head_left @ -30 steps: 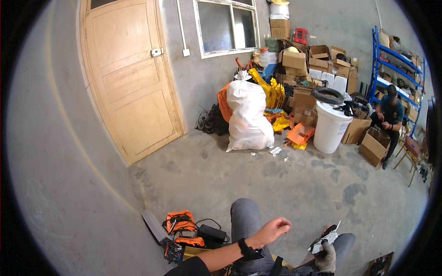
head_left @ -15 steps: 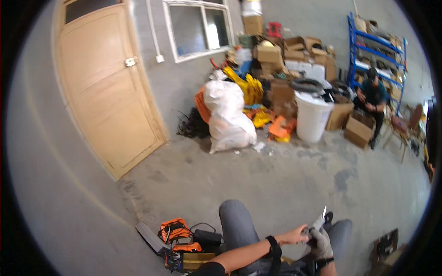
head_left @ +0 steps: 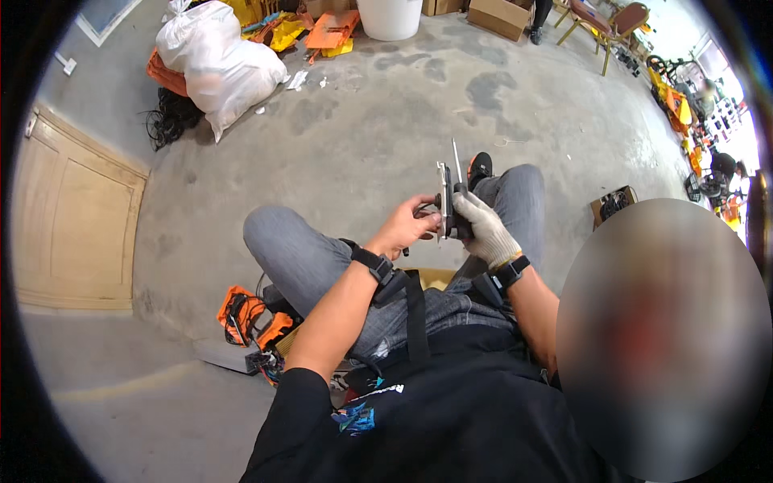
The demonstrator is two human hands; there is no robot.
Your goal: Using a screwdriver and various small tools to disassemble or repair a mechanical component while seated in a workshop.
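In front of my lap, a flat black part with a silvery metal edge [head_left: 444, 201] stands on edge between my two hands. My bare left hand [head_left: 409, 223] pinches it from the left side, fingers bent against it. On the other side my right hand [head_left: 485, 228], in a pale knitted glove, is closed round a screwdriver [head_left: 456, 163] and presses against the part. The screwdriver's thin shaft points away from me, and its handle is mostly hidden by the glove. Some dark bits by my left fingers are too small to name.
Beside my left knee lie an orange casing [head_left: 239, 315] with black cables and a tangle of wires [head_left: 264, 364]. Further off are a white sack [head_left: 217, 68], a white bin [head_left: 390, 18] and cardboard boxes [head_left: 501, 16]. A small box [head_left: 613, 206] stands to the right. A blurred patch covers the lower right.
The view has tilted down and turned right, so my hands and lap appear higher and nearer the middle. The flat part now shows plainly between my hands; the screwdriver stays in the gloved hand.
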